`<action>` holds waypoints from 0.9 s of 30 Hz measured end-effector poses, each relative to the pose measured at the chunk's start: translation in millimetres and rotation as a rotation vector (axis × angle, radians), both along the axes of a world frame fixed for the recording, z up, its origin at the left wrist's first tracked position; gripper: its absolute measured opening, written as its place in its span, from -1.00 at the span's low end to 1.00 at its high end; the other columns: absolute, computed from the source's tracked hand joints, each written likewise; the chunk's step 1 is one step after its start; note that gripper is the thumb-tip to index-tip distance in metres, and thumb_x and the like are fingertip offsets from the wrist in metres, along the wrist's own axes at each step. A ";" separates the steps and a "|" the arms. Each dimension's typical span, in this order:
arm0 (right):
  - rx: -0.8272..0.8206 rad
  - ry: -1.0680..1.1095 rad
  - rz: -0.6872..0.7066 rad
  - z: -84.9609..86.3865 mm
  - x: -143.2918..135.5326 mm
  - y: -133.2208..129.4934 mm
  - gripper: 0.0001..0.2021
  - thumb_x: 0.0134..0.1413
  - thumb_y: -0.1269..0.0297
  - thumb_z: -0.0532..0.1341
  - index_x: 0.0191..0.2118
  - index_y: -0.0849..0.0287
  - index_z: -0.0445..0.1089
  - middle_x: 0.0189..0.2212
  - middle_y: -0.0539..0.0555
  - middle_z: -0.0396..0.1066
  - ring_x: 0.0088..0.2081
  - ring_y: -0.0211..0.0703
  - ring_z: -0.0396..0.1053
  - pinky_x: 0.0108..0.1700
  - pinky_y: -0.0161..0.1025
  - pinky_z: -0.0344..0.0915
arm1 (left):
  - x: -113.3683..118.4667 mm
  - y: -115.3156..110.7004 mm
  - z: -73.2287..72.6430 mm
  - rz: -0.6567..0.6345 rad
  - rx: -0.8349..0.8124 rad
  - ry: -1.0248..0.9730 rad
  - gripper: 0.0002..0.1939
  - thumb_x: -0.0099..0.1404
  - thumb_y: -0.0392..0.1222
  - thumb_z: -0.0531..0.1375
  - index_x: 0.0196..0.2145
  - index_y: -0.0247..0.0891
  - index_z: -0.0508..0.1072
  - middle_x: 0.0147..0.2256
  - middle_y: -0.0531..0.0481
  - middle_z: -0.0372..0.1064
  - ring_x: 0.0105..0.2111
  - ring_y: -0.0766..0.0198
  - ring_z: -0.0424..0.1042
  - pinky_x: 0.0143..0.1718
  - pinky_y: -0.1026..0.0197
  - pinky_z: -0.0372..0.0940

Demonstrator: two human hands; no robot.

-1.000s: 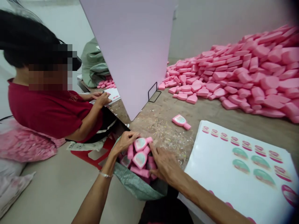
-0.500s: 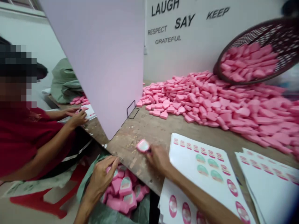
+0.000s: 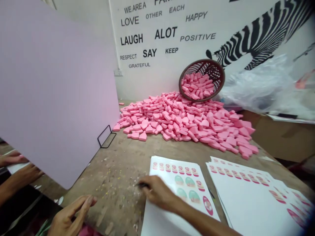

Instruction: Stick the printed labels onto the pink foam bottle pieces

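Note:
My right hand point(image 3: 157, 193) is closed on a small dark tool point(image 3: 142, 185) with a thin tip, its exact kind too blurred to tell. It hovers at the left edge of a sticker sheet point(image 3: 174, 209) printed with small pink labels and green round ones. My left hand point(image 3: 72, 214) is at the table's near edge, fingers loosely stretched and thumb alongside, with nothing visible in it. Below it, pink pieces point(image 3: 88, 231) show at the frame's bottom, mostly cut off. A large heap of pink bottle-shaped pieces point(image 3: 172, 118) lies at the back of the table.
A tipped brown basket point(image 3: 221, 77) spills pink pieces onto the heap. More sticker sheets point(image 3: 236, 196) lie at right. A tall lilac panel point(image 3: 61, 98) with a black wire bookend point(image 3: 107, 137) stands at left; a co-worker's hands point(image 3: 22, 173) show beyond it. Clear plastic bags point(image 3: 258, 85) sit at back right.
The view has swung right. The labelled pink piece by my right hand is gone from view. My right hand is now over the sheet's edge; my left hand is still near the table edge.

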State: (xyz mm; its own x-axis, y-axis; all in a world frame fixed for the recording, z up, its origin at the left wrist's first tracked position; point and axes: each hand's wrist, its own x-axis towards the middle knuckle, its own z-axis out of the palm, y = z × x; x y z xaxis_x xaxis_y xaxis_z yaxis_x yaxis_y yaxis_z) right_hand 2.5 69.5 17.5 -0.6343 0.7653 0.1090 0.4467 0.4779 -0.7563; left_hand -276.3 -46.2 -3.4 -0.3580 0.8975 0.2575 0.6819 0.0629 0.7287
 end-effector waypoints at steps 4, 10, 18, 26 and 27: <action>0.041 -0.020 -0.285 1.6 111.0 69.0 -0.61 0.07 0.12 -0.01 -0.37 0.22 0.50 -0.40 0.16 0.54 -0.38 -0.02 0.43 -0.30 -0.14 0.30 | 36.3 50.5 12.6 -0.116 -0.090 -0.081 -0.57 0.24 0.16 0.05 -0.47 -0.18 0.53 -0.43 0.02 0.52 -0.32 0.14 0.50 -0.25 0.23 0.38; -0.031 0.085 -0.763 -23.6 250.4 125.1 -0.73 -0.19 -0.01 0.16 -0.43 0.00 0.50 -0.55 0.27 0.48 -0.59 -0.02 0.37 -0.49 -0.07 0.24 | 62.6 135.9 3.3 -0.170 -0.102 -0.243 -0.59 0.23 0.10 0.04 -0.39 -0.30 0.47 -0.43 -0.02 0.48 -0.38 0.17 0.49 -0.34 0.22 0.33; -0.055 0.146 -0.733 -30.1 248.4 165.5 -0.82 -0.19 0.02 0.18 -0.45 -0.08 0.44 -0.53 0.31 0.45 -0.52 0.05 0.41 -0.40 -0.01 0.26 | 83.5 209.3 -22.1 -0.093 -0.075 -0.172 -0.65 0.23 0.01 0.00 -0.33 -0.31 0.44 -0.56 0.03 0.38 -0.54 0.23 0.41 -0.51 0.25 0.26; 0.206 0.030 -0.482 -25.9 114.3 188.5 -0.62 -0.01 0.07 0.01 -0.30 0.18 0.47 -0.41 0.16 0.52 -0.47 -0.03 0.41 -0.38 -0.16 0.32 | 108.7 289.7 -27.0 0.156 -0.005 0.068 -0.62 0.17 -0.07 0.18 -0.07 -0.28 0.35 -0.01 -0.29 0.31 0.03 -0.03 0.27 0.01 0.01 0.17; 0.206 0.027 -0.470 -27.9 106.8 189.2 -0.61 0.01 0.07 0.00 -0.28 0.19 0.47 -0.44 0.15 0.50 -0.51 -0.07 0.37 -0.43 -0.19 0.30 | 106.9 301.2 -25.7 0.201 0.008 0.088 -0.58 0.19 -0.07 0.17 -0.03 -0.30 0.32 0.05 -0.33 0.24 0.09 -0.07 0.21 0.04 -0.03 0.13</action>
